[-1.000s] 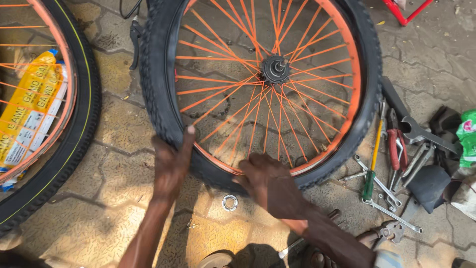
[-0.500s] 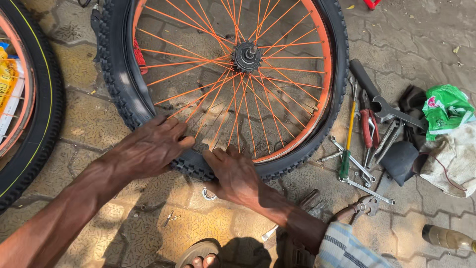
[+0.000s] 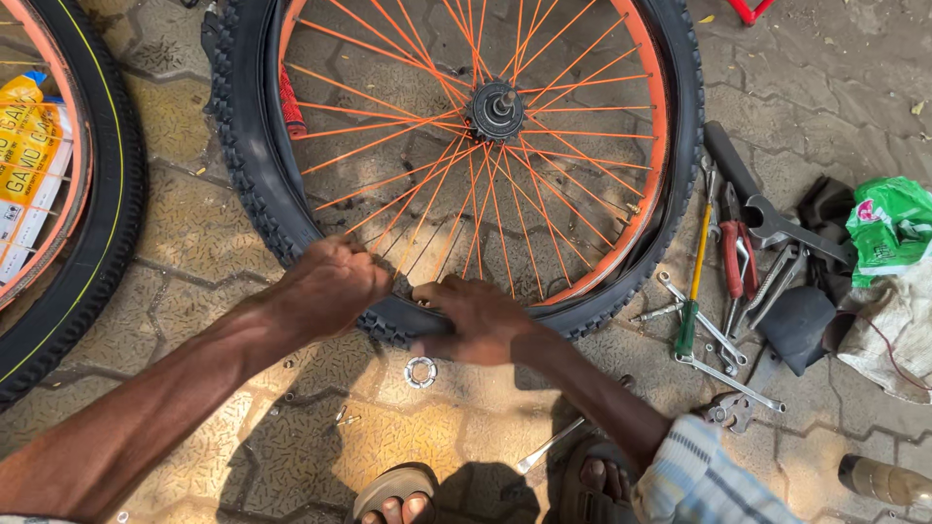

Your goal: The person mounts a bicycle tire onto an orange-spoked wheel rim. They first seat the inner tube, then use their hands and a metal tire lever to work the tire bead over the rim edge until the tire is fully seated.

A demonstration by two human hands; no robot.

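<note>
Wheel point(image 3: 485, 126) with orange rim and spokes lies flat on the paving stones, its black knobby tyre point(image 3: 243, 165) around it. Left hand point(image 3: 330, 286) is closed in a fist on the tyre's near edge. Right hand point(image 3: 476, 320) presses there just beside it, fingers curled over the rubber. Small metal washer point(image 3: 420, 372) lies below the hands.

The tyre point(image 3: 254, 165) is black with knobbly tread; its rim point(image 3: 652, 146) and spokes point(image 3: 408, 146) are orange, the hub point(image 3: 497, 110) dark. A screwdriver point(image 3: 695, 281) has a yellow shaft and green handle. The pliers point(image 3: 738, 254) are red-handled, the bag point(image 3: 891, 225) green, the sleeve point(image 3: 701, 480) blue-and-white striped, the paving point(image 3: 194, 228) tan.
</note>
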